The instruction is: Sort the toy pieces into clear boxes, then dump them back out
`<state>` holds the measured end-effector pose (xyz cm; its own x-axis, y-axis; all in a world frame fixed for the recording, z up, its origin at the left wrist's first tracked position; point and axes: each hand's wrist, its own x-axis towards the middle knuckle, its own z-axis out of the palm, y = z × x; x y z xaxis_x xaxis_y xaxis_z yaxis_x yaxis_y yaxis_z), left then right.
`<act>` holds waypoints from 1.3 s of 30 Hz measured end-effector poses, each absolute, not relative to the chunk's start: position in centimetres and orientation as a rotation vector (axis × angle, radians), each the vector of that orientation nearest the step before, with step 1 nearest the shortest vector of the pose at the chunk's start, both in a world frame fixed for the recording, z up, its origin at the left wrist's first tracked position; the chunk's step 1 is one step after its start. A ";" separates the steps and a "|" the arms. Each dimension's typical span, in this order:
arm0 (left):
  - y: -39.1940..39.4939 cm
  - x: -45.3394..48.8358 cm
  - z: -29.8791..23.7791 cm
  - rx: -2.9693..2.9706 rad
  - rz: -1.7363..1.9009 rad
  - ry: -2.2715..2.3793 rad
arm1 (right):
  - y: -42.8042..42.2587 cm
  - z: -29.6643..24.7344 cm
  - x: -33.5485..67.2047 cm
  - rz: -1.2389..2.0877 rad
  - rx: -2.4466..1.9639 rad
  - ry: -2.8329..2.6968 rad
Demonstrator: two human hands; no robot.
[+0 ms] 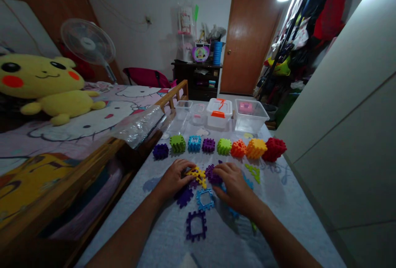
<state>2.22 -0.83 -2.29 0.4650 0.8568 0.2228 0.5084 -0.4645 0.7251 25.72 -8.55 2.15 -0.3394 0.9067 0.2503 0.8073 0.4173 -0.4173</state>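
My left hand [175,176] rests on the table with its fingers curled round a yellow interlocking tile [198,175]. My right hand [232,181] lies just to its right, fingers closed on a purple tile [212,174]. Beneath and before the hands lie loose flat tiles: a dark purple one [184,196], a blue frame tile [205,199] and a purple frame tile [196,225]. A green tile [254,171] lies right of my right hand. Beyond the hands stands a row of several assembled cubes, from the dark purple cube [161,151] at the left to the red cube [274,148] at the right.
Clear plastic boxes [250,115] and a white box with an orange clasp [219,113] stand at the table's far end. A bed with a yellow plush toy [46,86] runs along the left. A fan [88,44], a dark cabinet [198,79] and a wooden door [252,36] are behind.
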 end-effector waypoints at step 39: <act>-1.9 3.2 -1.6 2.298 0.629 0.942 | -9.6 -0.3 22.4 0.202 -1.581 -2.222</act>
<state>3.17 -1.88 -1.63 0.6413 0.7400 0.2029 0.4710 -0.5883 0.6573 22.41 -9.65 -0.31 -0.2770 0.9305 0.2397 0.8722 0.3481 -0.3437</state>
